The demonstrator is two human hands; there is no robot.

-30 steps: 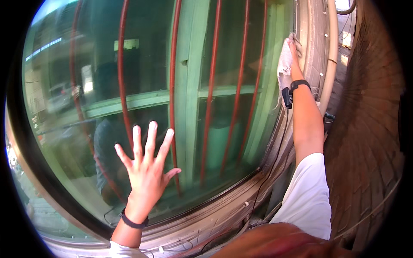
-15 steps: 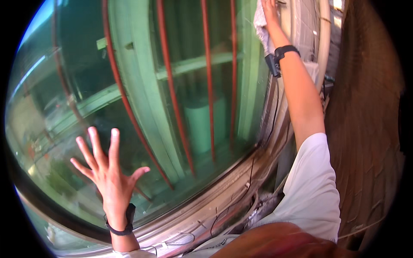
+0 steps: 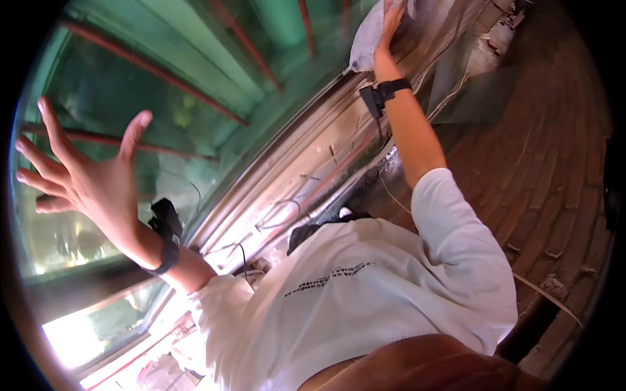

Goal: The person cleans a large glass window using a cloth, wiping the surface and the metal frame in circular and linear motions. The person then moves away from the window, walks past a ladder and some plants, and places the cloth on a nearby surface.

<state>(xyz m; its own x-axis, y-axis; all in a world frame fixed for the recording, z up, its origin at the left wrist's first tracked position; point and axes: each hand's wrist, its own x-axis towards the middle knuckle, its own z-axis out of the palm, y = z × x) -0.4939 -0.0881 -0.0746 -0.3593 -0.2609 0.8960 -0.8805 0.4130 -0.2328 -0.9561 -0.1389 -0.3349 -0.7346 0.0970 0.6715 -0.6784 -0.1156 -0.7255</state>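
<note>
Left hand (image 3: 98,181): left of the frame, fingers spread wide, holding nothing; cannot tell whether it touches the glass.
Window (image 3: 98,107): upper left, green-tinted, crossed by red bars (image 3: 156,70).
Cloth (image 3: 366,36): top, just right of centre, pale, partly under the right hand; looks light, soft and limp, best held flat beneath the palm or by a gathered fold.
Right hand (image 3: 390,29): top edge, over the cloth, fingers fairly straight; cannot tell whether they grip.
</note>
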